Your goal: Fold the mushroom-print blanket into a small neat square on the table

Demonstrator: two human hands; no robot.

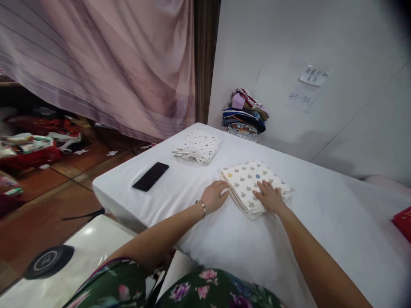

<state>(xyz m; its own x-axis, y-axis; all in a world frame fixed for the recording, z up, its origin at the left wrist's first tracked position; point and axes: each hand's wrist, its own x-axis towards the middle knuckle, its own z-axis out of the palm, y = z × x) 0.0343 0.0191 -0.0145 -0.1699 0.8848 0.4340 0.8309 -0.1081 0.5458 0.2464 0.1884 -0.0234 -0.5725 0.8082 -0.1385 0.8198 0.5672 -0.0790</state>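
Observation:
A folded white cloth with grey apple-like prints (247, 182) lies on the white-covered table (144, 205). At its left edge, my left hand (215, 197) has its fingers curled against the folded layers; whether the fingertips grip the cloth is hidden. My right hand (270, 197) rests flat on top near the cloth's right side, fingers spread. Farther back lies a second folded cloth (201, 145), white with small dark prints, its near edge loosely layered. A black phone (150, 176) sits left of both cloths.
A pile of folded clothes (245, 115) stands beyond the table by the wall. Pink curtains (128, 64) hang behind on the left. A red object (403, 223) is at the right edge. Below left, a dark round object (49, 262) lies on a pale surface.

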